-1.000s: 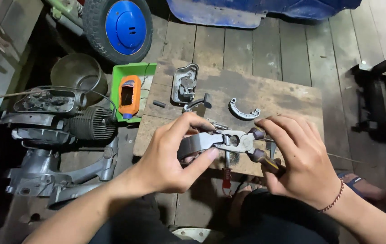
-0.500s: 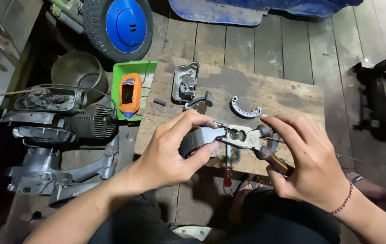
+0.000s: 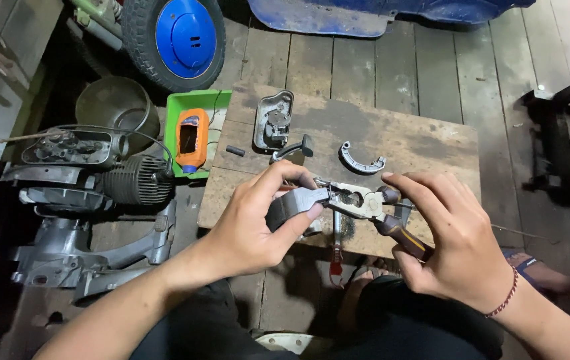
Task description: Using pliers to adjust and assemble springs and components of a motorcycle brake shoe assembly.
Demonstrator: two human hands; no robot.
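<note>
Both hands are working at frame centre, just above the near edge of the tabletop [image 3: 432,143], a worn wooden board resting on a plank floor [image 3: 365,60].

Left hand [image 3: 258,227] is pinching a curved grey brake shoe [image 3: 288,203] between thumb and fingers. Right hand [image 3: 452,247] is wrapping its fingers around the dark handles of a pair of pliers [image 3: 372,203], w/ the metal head pointing left and meeting the shoe's end. Can't tell what the plier tips are biting, too small.

A wire brush w/ red handle [image 3: 336,247] is lying under the hands, hanging over the tabletop's near edge.

Open room: right half of the tabletop is bare up to its right edge. Upper centre is holding a second brake shoe [image 3: 362,162], a grey metal cover part [image 3: 273,120], a dark bent lever [image 3: 293,150] and a small black pin [image 3: 235,151], all well apart from the hands.

Left of the tabletop's edge, a green tray [image 3: 208,103] is holding an orange meter [image 3: 192,139]. Further left, an engine block w/ finned cylinder [image 3: 98,180] is crowding the floor. Upper left of frame: a tyre w/ blue hub [image 3: 175,37] and a round metal bowl [image 3: 115,103]. At far right a black stand [image 3: 565,147] is sitting clear of the board.
</note>
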